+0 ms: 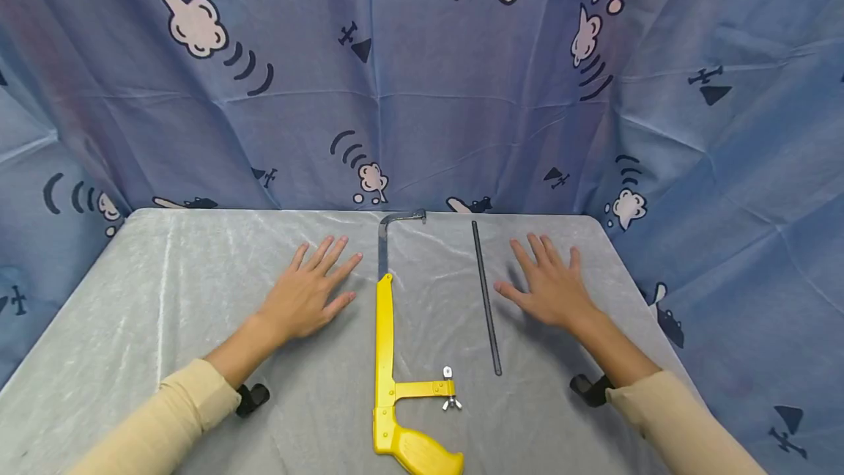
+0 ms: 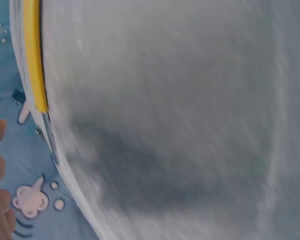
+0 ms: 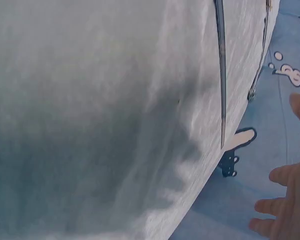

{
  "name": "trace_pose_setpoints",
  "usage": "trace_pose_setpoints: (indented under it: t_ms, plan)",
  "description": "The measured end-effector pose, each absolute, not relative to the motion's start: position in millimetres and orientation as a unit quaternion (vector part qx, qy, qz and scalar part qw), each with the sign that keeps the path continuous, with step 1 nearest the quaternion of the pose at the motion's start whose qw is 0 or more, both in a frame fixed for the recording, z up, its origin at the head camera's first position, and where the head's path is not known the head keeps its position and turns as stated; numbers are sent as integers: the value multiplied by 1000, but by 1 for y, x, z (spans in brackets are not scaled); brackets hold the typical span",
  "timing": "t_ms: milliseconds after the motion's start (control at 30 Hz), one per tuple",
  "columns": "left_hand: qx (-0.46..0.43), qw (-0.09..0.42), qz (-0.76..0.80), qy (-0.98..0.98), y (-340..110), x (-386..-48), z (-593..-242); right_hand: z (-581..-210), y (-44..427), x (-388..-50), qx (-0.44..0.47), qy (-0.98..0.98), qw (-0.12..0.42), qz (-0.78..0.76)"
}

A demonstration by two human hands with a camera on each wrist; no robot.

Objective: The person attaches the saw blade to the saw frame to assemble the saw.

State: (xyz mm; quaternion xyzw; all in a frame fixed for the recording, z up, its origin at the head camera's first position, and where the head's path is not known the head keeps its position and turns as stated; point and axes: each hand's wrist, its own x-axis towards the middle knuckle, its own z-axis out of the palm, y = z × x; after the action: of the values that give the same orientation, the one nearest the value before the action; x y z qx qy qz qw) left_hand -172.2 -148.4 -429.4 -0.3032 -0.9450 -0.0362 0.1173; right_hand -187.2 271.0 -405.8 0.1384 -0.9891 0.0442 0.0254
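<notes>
A hacksaw frame (image 1: pixel 385 343) with a yellow body, yellow handle and bare metal front arm lies on the table between the hands; no blade is fitted across it. Its wing nut (image 1: pixel 451 403) sits on the short yellow arm. To its right lies a thin dark grey hacksaw blade (image 1: pixel 486 299), apart from the frame. My left hand (image 1: pixel 306 295) is spread left of the frame, fingers straight, holding nothing. My right hand (image 1: pixel 552 288) is spread right of the blade, thumb nearest it, also holding nothing. Part of the frame (image 2: pixel 35 60) shows in the left wrist view.
A grey velvety cloth covers the table (image 1: pixel 198 277). Behind its back edge and along the sides hangs a blue curtain (image 1: pixel 422 116) printed with planes and clouds. Black wrist straps (image 1: pixel 252 400) show beneath both sleeves.
</notes>
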Motion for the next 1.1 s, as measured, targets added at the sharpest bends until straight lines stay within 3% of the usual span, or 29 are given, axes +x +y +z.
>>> trace_pose_setpoints:
  t_ms: [200, 367, 667, 1100]
  plan:
    - [-352, 96, -74, -928, -133, -162, -427, -410, 264, -181, 148, -986, 17, 72]
    - [-380, 46, -153, -911, -123, -155, -427, -415, 260, -178, 148, -981, 0, 129]
    - [-396, -27, -257, -881, -109, -145, -423, -425, 258, -176, 150, -965, -22, 215]
    - [-387, -111, -268, -875, -92, -131, -421, -439, 257, -175, 164, -955, -28, 247]
